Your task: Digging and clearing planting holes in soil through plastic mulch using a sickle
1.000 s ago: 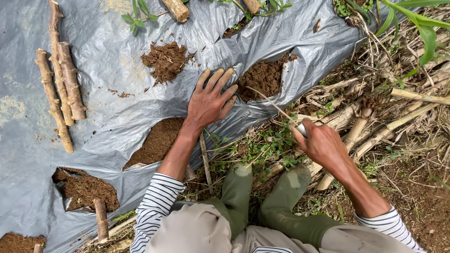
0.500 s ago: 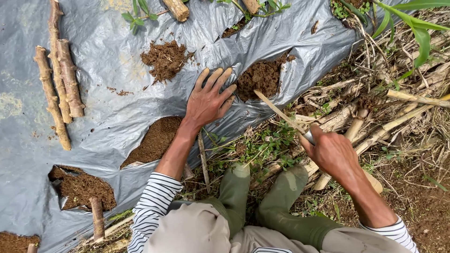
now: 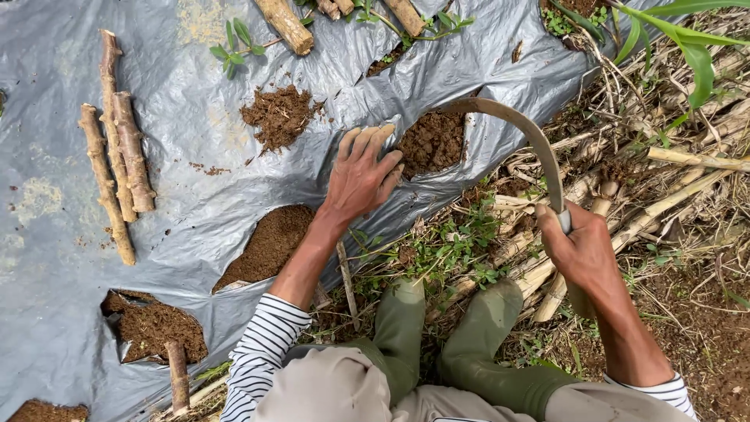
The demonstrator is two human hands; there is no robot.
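Observation:
My left hand [image 3: 361, 173] lies flat, fingers spread, on a grey plastic mulch sheet [image 3: 180, 156], beside a hole [image 3: 431, 142] in it that shows brown soil. My right hand [image 3: 580, 248] grips the handle of a curved sickle [image 3: 522, 133]. Its blade arcs up and left, with the tip over the hole's upper edge, close to my left fingertips. My green rubber boots [image 3: 445, 336] stand on weeds below.
Three cut stem pieces [image 3: 117, 164] lie on the sheet at left; more stems [image 3: 285, 23] lie at the top. Other soil holes [image 3: 269, 246] open in the sheet, one with a planted stick [image 3: 177, 375]. A loose soil pile [image 3: 277, 116] sits nearby. Dry stalks [image 3: 664, 172] cover the ground at right.
My right hand has swung the sickle up and left, bringing the blade tip to the hole by my left hand. The left hand stays pressed on the sheet.

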